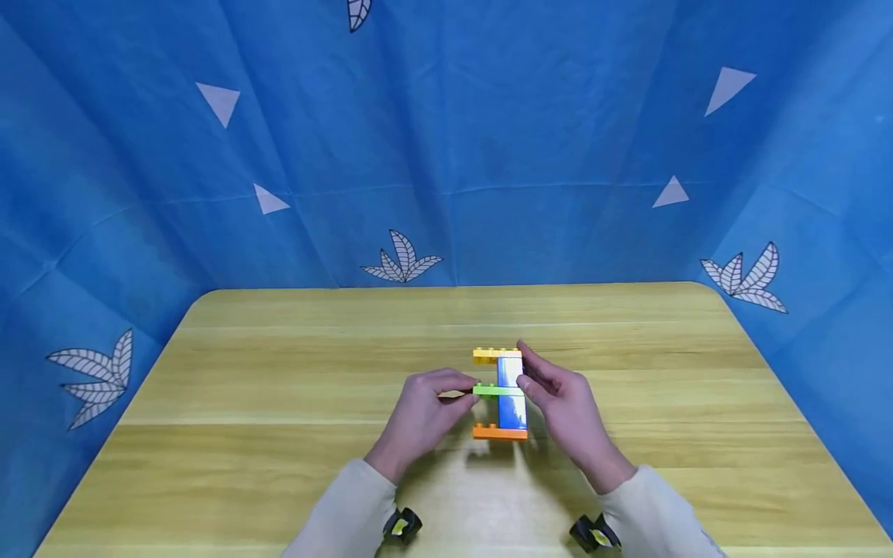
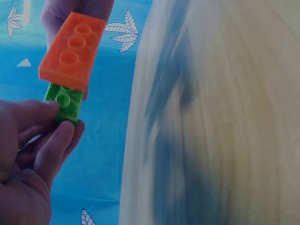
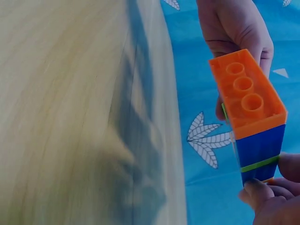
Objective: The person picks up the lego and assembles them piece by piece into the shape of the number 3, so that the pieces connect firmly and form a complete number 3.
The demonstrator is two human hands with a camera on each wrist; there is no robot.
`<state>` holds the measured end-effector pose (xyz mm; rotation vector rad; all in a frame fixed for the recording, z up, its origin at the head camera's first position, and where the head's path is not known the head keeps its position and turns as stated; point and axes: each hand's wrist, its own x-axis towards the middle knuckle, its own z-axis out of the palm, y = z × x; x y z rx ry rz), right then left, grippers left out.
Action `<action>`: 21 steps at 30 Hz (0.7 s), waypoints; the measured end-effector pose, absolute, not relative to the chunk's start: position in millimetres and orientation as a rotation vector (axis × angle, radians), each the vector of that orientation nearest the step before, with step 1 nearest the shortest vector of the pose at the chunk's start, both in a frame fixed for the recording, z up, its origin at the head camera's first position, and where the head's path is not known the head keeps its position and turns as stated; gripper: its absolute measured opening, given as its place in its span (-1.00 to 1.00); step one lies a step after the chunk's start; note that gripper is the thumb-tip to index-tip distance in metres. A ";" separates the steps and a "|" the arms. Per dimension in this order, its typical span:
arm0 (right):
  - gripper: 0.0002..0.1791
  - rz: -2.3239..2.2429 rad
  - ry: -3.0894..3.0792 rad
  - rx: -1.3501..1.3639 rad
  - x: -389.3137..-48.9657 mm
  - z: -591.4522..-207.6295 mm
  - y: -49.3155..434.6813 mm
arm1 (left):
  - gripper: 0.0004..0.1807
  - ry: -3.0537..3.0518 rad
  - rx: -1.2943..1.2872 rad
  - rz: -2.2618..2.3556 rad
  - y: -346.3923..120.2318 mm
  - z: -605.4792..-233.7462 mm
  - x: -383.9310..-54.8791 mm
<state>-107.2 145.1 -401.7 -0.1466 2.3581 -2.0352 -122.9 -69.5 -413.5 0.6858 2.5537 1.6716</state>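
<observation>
Both hands hold one assembly of toy building bricks above the table. An orange brick [image 1: 499,433] forms its near end, a yellow brick [image 1: 497,354] its far end, and a thin green brick [image 1: 486,390] lies between two blue bricks [image 1: 512,411]. From the left, my left hand [image 1: 434,411] pinches the jutting end of the green brick between thumb and fingers. On the other side my right hand [image 1: 568,407] grips the blue part. The hollow underside of the orange brick [image 3: 243,84] with its round tubes faces the right wrist camera.
A light wooden table [image 1: 279,364] spreads beneath the hands. Blue cloth [image 1: 446,139] with white leaf and triangle prints hangs behind it and along both sides. Small black devices [image 1: 402,526] sit at the wrists, by the pale sleeves [image 1: 349,508].
</observation>
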 end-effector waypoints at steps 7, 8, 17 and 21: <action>-0.47 -1.992 2.354 -0.041 -115.3 -411.5 148.7 | -0.81 2.610 0.572 1.548 -61.8 -419.9 -130.7; -0.47 -1.985 2.355 -0.038 -117.0 -413.1 149.4 | -0.80 2.619 0.557 1.525 -60.6 -421.3 -131.9; -0.44 -1.880 2.356 -0.002 -128.4 -427.7 152.1 | -0.85 2.642 0.469 1.397 -52.4 -429.8 -142.1; -0.44 -1.853 2.368 0.072 -128.6 -433.2 148.2 | -0.86 2.631 0.448 1.363 -51.5 -433.2 -142.9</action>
